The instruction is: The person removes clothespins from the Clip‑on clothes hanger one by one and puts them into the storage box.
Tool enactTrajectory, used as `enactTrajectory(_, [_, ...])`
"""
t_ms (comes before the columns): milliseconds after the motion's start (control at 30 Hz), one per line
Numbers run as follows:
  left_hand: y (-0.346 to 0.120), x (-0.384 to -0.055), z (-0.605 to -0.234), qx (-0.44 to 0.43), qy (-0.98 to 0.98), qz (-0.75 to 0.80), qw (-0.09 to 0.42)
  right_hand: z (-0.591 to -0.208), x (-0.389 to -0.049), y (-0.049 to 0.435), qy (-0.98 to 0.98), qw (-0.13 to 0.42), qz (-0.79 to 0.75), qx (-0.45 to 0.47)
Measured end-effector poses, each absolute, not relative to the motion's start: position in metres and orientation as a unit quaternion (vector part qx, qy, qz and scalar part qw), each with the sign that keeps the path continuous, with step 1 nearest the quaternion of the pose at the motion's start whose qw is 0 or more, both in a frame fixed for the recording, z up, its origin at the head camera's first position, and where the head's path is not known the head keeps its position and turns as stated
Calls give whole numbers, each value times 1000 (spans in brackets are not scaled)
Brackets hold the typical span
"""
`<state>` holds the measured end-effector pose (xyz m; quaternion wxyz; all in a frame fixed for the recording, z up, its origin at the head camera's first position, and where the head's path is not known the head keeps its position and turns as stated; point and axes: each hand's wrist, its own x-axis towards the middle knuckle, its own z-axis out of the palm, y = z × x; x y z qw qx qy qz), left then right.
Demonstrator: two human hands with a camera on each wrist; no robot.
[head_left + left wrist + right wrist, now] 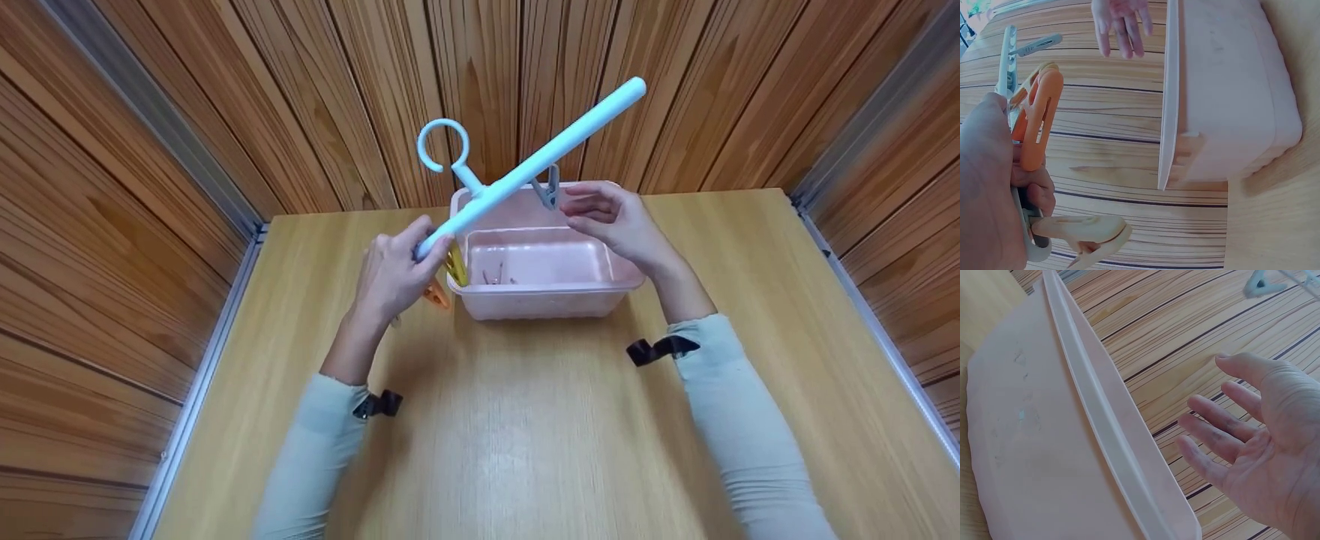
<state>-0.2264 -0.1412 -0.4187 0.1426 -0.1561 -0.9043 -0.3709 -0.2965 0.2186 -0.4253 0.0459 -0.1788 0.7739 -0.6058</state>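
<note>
L hand (394, 266): fingers curled round near-left end of blue hanger (540, 161). R hand (619, 221): fingers apart, loosely bent, nothing held; just right of grey clip (553, 187), not touching. Hanger up in air over pink bin (544, 304), bar slanting to far right, hook on far-left side. Grey clip hangs below bar, right of hook. Yellow clip (457, 264), orange clip (437, 295) & beige clip (1081, 228) all by L hand. Bin sits on table (510, 420), nr far wall (487, 75).
</note>
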Motion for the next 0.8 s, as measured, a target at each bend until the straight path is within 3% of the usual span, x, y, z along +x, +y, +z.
enactTrajectory(400, [-139,-236,-431,-149,-908,-353,168,-433,-275,215,763,46,-622,-169])
enactTrajectory(800, [-135,-235,-430,-172,-908,-357,138,-436,-260,207,688,-16,-698,-195])
